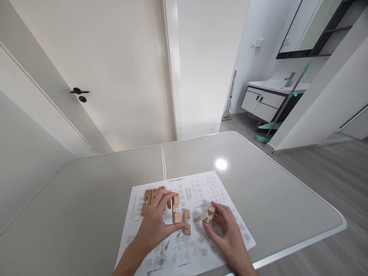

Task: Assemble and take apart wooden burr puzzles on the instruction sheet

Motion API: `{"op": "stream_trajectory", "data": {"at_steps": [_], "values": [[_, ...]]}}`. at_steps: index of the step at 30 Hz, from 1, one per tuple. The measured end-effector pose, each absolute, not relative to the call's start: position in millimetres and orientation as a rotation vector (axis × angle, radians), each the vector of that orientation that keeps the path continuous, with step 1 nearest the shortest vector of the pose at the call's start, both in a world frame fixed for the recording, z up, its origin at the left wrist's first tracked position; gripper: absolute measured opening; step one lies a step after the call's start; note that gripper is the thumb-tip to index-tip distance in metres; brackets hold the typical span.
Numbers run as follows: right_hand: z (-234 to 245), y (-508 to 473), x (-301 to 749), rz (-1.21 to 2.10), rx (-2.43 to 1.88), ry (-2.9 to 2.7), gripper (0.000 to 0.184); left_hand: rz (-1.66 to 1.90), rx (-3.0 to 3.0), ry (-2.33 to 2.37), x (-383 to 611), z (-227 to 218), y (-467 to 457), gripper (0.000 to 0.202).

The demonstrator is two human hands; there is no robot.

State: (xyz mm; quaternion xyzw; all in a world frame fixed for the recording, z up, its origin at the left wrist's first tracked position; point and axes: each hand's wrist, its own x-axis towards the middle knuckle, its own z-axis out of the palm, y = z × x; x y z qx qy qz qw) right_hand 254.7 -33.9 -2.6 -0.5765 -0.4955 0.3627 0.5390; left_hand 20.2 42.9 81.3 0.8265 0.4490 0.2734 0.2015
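Between the thumb and fingers of my left hand (156,218) is a notched wooden puzzle piece (176,217), held upright over the printed sheet (161,249). My right hand (227,234) grips another notched wooden puzzle piece (206,218), which carries a dark "3" on its end. A third notched piece (187,226) lies on the paper between the hands, close to my left thumb. Behind my left hand, several flat wooden pieces (147,197) sit side by side, with "1" and "2" marked on two of them; my fingers partly cover this group.
The sheet rests on a grey folding table (92,207) with a pale metal rim and a seam (163,161). A white door (129,76) stands beyond the far edge. To the right are a sink cabinet (263,101), a mop (230,96) and a green dustpan (264,137).
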Motion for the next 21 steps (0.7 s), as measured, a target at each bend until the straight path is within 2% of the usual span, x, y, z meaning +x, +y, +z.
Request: {"op": "stream_trajectory", "data": {"at_steps": [2,7,9,14,21], "values": [[-4.0,-33.6,257.1,0.897,-1.355,-1.147,0.051,0.765,2.306,1.248,22.0,80.2,40.2,0.067],[10.5,-39.9,253.0,1.222,-1.242,-1.037,0.057,0.682,2.323,1.150,30.8,74.5,31.9,0.071],[22.0,-42.9,244.4,1.217,-1.219,-1.005,0.055,0.658,2.366,1.100,36.7,73.0,27.9,0.070],[47.3,-44.2,224.5,1.084,-1.293,-0.969,0.051,0.704,2.504,1.058,54.0,73.7,19.8,0.049],[58.4,-43.2,231.3,1.104,-1.403,-1.118,0.049,0.711,2.668,1.009,60.7,70.4,18.2,0.052]]}}
